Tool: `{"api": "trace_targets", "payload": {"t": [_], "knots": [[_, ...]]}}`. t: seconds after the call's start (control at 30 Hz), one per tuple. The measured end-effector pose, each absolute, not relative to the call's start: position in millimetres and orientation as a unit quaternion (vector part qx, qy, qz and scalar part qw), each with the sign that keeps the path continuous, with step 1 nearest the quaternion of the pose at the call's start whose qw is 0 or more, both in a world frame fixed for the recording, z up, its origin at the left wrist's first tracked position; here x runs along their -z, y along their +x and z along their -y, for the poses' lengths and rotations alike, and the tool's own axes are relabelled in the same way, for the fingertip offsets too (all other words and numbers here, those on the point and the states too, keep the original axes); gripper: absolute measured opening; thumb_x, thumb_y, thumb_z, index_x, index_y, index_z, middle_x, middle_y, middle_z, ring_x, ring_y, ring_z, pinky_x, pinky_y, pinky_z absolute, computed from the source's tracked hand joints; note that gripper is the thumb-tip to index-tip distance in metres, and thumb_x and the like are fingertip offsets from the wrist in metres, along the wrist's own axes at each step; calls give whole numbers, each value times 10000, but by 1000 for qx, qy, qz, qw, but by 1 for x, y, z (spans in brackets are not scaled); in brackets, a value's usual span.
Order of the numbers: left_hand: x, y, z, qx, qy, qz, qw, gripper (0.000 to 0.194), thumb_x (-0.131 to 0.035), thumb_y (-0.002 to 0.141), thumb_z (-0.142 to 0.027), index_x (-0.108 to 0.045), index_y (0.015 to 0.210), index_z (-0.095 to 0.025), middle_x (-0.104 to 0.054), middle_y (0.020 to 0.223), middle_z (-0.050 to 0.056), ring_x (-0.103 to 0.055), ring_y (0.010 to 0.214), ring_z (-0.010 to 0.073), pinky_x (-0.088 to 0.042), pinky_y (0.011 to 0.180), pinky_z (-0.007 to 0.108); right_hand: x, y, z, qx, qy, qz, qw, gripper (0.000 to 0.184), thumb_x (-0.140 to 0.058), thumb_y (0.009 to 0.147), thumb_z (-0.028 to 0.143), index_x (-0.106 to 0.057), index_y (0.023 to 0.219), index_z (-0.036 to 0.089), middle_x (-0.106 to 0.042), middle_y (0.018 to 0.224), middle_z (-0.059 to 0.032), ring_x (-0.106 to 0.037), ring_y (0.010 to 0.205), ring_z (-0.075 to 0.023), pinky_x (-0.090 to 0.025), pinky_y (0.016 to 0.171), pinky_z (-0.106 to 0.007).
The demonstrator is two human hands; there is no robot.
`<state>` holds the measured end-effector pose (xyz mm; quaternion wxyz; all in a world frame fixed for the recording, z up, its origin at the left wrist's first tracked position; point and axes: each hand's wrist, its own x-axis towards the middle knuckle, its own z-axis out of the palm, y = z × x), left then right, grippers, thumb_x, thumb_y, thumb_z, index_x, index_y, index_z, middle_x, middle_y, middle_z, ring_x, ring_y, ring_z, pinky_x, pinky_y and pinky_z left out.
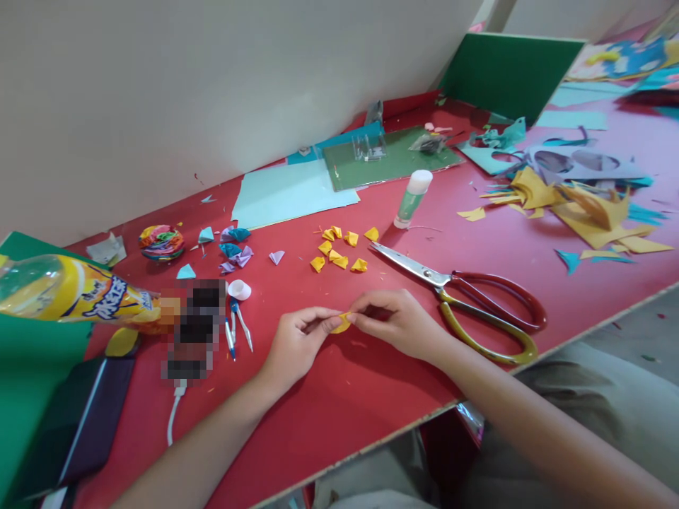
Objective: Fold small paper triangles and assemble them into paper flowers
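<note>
Between both hands, over the red table (339, 410), is a small piece of yellow paper (342, 324). My left hand (302, 338) pinches its left side with thumb and fingers. At the other side, my right hand (395, 322) grips it between thumb and forefinger. Several folded yellow paper pieces (338, 260) lie just beyond the hands. To the right of them rest large scissors (432, 274) with red and olive handles, blades pointing away to the left. A glue stick (413, 200) with a white cap stands upright behind the scissors.
On the left are a tilted drink bottle (100, 293), a compass (241, 325), a dark case (85, 417) and a rubber-band ball (161, 242). Folded purple and blue papers (236, 251) lie nearby. Pale blue sheets (291, 194) are at the back; yellow paper scraps (594, 212) pile up right.
</note>
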<state>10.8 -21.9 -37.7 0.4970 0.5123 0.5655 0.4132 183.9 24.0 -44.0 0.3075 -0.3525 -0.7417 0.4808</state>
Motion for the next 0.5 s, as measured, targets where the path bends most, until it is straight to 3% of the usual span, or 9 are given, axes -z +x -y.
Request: {"api": "trace_targets", "payload": {"t": [0.23,0.43,0.5], "knots": [[38,10,23,-388,542,-582,467,200,-584,747,-307,-683,824,-152,-701,809,56,-637,751,186,-504,696,279,47,183,-24,-473,-363,743,304,77,-544,769,229,-602,792,183,-606,655,8,-539,573,-101,-416,528,-197],[38,8,24,-248,734,-593,217,155,-543,771,-257,-690,791,-215,-643,803,45,-567,768,177,-446,715,279,48,182,-24,-349,-352,835,240,69,-543,745,151,-605,748,180,-588,696,-7,-517,600,-111,-381,549,-213],[39,7,24,-225,747,-596,189,149,-548,766,-252,-687,813,-223,-627,814,39,-560,768,171,-442,707,271,48,182,-24,-313,-347,857,218,71,-537,751,138,-599,760,172,-579,714,-15,-516,607,-113,-379,557,-215]]}}
